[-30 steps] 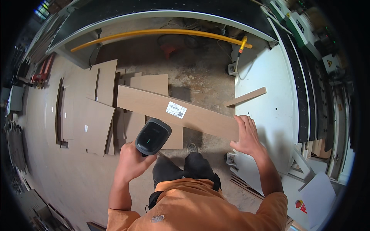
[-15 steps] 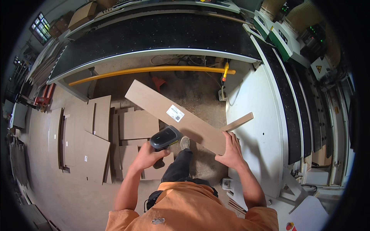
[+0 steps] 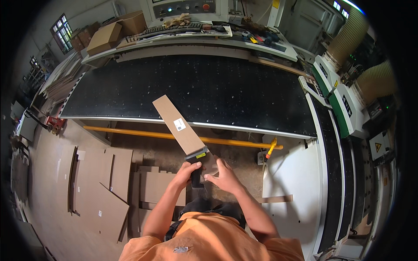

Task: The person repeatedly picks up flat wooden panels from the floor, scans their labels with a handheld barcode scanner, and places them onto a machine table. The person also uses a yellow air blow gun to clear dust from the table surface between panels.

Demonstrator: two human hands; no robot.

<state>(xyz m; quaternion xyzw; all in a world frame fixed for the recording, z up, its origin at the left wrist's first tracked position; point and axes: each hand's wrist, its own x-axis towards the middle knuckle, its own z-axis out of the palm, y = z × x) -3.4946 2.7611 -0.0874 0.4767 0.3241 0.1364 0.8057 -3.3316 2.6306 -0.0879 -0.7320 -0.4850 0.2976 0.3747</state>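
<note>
Black plastic fills my left hand [image 3: 185,175], its fingers wrapped round the handle of a pistol-shaped scanner [image 3: 197,176] with a yellow label [image 3: 200,155] on its head. Just beside it, my right hand [image 3: 224,176] pinches the near end of a long, flat, light-brown wooden board [image 3: 172,114] between thumb and fingers; the scanner partly hides that end. From my grip the board runs forward and leftward, carrying a small white paper label [image 3: 179,124], its far end over a long black table top with pale specks [image 3: 126,98]; whether they touch I cannot tell. Ahead of my hands, under the table's front edge, stretches a yellow bar [image 3: 235,142]. Leftward of my grip, flat brown panels [image 3: 96,174] overlap on the pale floor [image 3: 78,237]; rightward stands a white machine surface [image 3: 283,178]. Beyond the table are brown cardboard boxes [image 3: 104,40], a control panel [image 3: 183,8] with a red button [image 3: 206,7] and, farther right, a ribbed beige hose [image 3: 348,35].

Half a second ago the board showed over the floor, with the scanner beside it; now my hands are closer together, the board points more steeply away, and the scanner's head overlaps it.
</note>
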